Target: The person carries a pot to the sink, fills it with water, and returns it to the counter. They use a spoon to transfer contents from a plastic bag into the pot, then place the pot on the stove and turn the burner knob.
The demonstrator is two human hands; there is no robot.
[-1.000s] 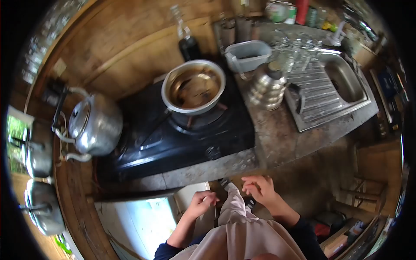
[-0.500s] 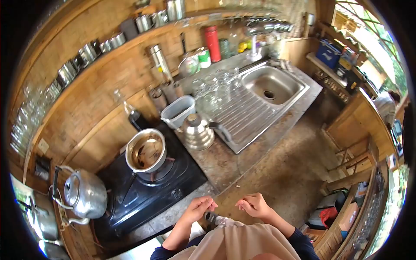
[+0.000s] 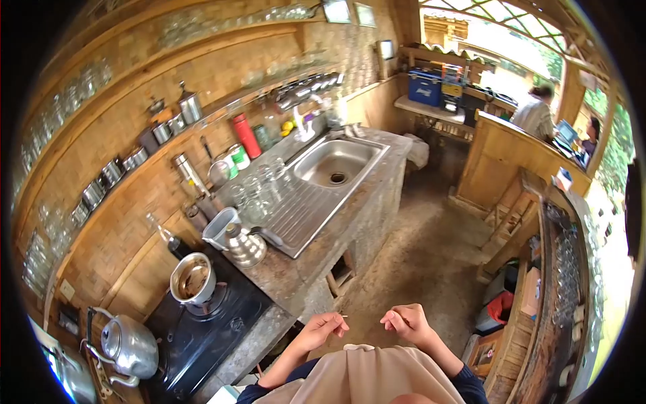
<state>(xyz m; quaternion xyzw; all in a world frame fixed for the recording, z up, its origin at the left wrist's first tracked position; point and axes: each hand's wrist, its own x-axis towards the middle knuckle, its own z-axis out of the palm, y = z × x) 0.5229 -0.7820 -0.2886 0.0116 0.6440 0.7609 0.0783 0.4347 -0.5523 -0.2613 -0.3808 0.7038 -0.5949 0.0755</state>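
My left hand point(image 3: 324, 330) is raised in front of my apron point(image 3: 363, 370), thumb and fingers pinched. A tiny pale tip shows at its fingertips, too small to make out. Across a short gap, my right hand point(image 3: 409, 322) is curled closed, with whatever is inside hidden by the fingers. Left of both hands, the black gas stove point(image 3: 215, 343) carries a metal saucepan point(image 3: 203, 293) with brown liquid and residue. A large aluminium kettle point(image 3: 131, 347) sits at its left end. On the counter beyond stands a gooseneck kettle point(image 3: 245, 248).
A steel sink point(image 3: 323, 158) is set in the counter, with glass jars point(image 3: 252, 195) on its drainboard. A red flask point(image 3: 247, 136) stands by the wall, below shelves of glasses and metal cups. Two people are near the wooden counter point(image 3: 501, 161) at the back right. A stool point(image 3: 515, 202) stands before it.
My view has swung right and up, showing more of the sink, the far counter and the people there. Both hands stay in front of my apron, still closed.
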